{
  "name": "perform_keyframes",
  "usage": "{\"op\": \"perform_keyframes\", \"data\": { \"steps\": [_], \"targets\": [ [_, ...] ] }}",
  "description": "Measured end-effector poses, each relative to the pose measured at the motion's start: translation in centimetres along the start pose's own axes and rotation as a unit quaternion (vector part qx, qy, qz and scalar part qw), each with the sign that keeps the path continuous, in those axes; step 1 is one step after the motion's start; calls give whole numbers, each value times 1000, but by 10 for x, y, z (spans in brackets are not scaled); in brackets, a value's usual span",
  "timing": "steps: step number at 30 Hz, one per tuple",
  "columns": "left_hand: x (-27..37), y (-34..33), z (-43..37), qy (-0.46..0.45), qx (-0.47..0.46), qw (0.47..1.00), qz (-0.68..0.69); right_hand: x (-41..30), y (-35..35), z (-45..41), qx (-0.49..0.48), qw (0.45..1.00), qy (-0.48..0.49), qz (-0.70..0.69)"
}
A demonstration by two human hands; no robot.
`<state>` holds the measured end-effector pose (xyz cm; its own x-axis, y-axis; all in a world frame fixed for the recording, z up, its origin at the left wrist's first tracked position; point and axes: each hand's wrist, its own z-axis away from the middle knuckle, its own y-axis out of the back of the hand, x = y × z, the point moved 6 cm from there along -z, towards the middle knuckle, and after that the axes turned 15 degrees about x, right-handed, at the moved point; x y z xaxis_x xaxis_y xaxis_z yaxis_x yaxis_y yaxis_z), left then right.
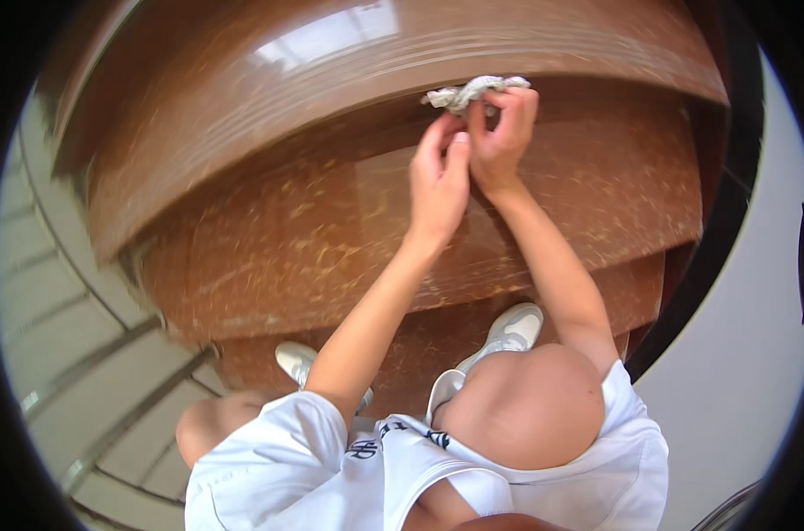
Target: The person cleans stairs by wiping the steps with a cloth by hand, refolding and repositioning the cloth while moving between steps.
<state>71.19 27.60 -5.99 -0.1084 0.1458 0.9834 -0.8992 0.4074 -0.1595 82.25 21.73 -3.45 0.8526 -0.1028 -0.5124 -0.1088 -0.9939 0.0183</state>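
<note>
A twisted, crumpled grey-white cloth [476, 90] is held up in front of me, over the brown marble steps. My right hand [505, 136] pinches its underside between thumb and fingers. Close beside it, my left hand [440, 176] has curved fingers reaching the cloth's lower left part. Its thumb stands apart from the cloth, and the fingertips are partly hidden, so I cannot tell whether they grip. Both forearms stretch forward, and the hands are almost touching at the wrist side of the thumbs.
Polished marble stair treads [296, 245] rise ahead, the upper step [481, 46] overhanging with a grooved edge. Metal railing bars [110, 372] run along the left. A black skirting [740, 179] and pale wall [734, 345] bound the right. My white shoes [518, 326] rest on a lower step.
</note>
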Motion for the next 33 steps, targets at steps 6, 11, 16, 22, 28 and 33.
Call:
{"op": "perform_keyframes", "data": {
  "steps": [6, 11, 16, 22, 28, 33],
  "targets": [
    [9, 110, -14, 95, 86, 984, 126, -104, -76, 32, -172, 956, 219, -86],
    [8, 195, -26, 94, 214, 950, 208, -200, -137, 76, -250, 866, 414, -131],
    [-3, 273, -39, 116, 367, 885, 264, -269, -190, 126, -342, 778, 493, -184],
    [-5, 325, -58, 97, 480, 803, 338, -316, -233, 174, -341, 755, 520, -207],
    [-18, 291, -35, 163, 504, 803, 273, -283, -203, 174, -441, 739, 478, -178],
    [-45, 211, -28, 211, 356, 879, 238, -210, -158, 118, -456, 733, 484, -143]
  ]
}}
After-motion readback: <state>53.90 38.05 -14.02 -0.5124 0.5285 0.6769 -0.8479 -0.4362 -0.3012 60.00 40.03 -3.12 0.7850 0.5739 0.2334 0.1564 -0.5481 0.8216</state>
